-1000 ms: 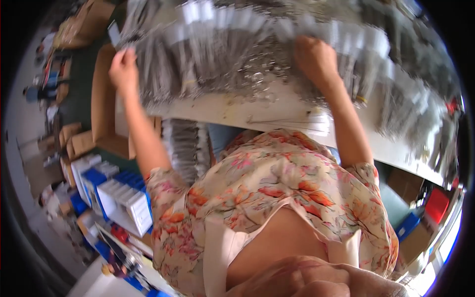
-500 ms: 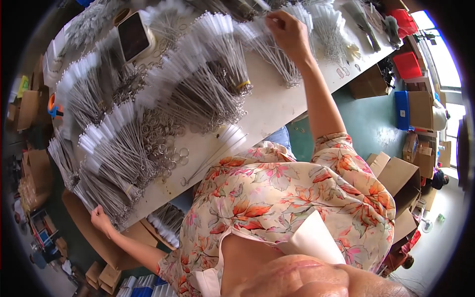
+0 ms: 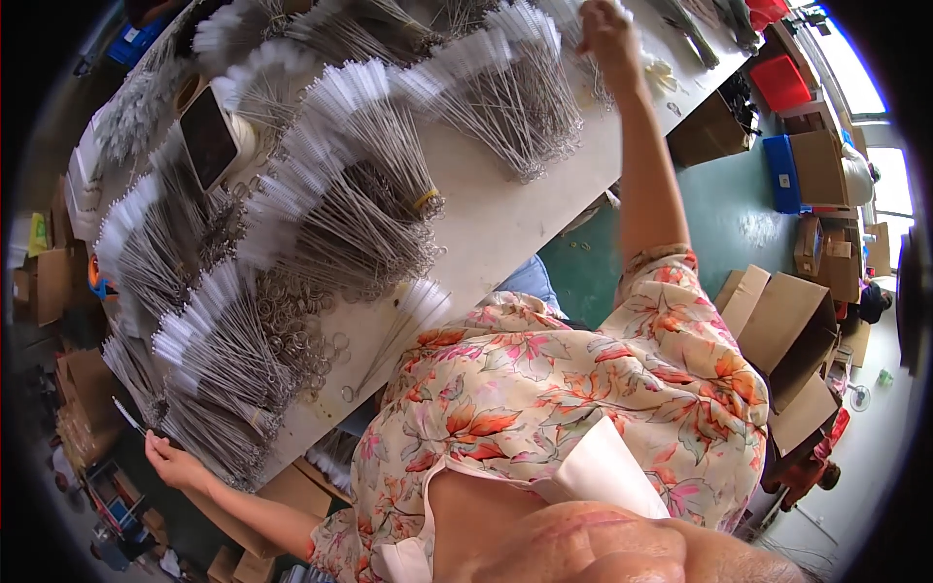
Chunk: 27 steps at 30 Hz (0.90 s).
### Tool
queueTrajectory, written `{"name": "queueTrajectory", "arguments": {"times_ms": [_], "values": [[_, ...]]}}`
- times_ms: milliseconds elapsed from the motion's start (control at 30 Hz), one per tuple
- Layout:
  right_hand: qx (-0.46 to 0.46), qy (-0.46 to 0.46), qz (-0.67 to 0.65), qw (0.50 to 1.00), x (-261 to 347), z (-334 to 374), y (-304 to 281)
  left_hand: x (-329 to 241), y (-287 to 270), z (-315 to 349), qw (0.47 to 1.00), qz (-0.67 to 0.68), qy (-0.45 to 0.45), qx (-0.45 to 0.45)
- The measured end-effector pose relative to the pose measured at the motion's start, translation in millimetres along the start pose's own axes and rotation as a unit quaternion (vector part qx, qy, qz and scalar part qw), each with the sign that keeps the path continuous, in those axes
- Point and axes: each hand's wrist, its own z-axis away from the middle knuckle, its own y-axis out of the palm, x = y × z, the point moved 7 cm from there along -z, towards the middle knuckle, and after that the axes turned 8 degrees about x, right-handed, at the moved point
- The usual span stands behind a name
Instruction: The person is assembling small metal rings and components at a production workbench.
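The left hand [image 3: 173,461] pinches a thin white stick [image 3: 127,416] by its near end, probably to keep the tip free, beside brushes [image 3: 225,340] on the table [image 3: 481,219]; whether the right hand [image 3: 609,41] grips anything is unclear.

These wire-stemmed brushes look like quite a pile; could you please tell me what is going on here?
A person's left hand seems to pinch a slim white-tipped piece beyond the table's edge. The right hand is out at the far brushes; whether it grips one is unclear. White-headed brushes lie in heaps across the table, with loose metal rings between them.
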Motion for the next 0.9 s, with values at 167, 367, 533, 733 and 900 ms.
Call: {"name": "queueTrajectory", "arguments": {"times_ms": [167, 367, 533, 733, 900], "values": [[-0.118, -0.063, 0.344, 0.929, -24, -51, -69, 13, 7, 20, 0.992, 0.116, 0.029, 0.039], [0.008, 0.048, 0.399, 0.916, -77, -54, -91, -10, 47, 63, 0.868, 0.446, -0.18, 0.124], [-0.164, -0.127, 0.337, 0.919, -7, -51, -105, -50, 31, 81, 0.78, 0.597, -0.142, 0.121], [0.11, -0.111, -0.157, 0.975, 134, 60, 67, -167, 30, 96, 0.749, 0.625, -0.045, 0.215], [0.505, -0.072, -0.424, 0.748, 208, 233, 232, -266, 42, 105, 0.71, 0.648, 0.167, 0.218]]}}
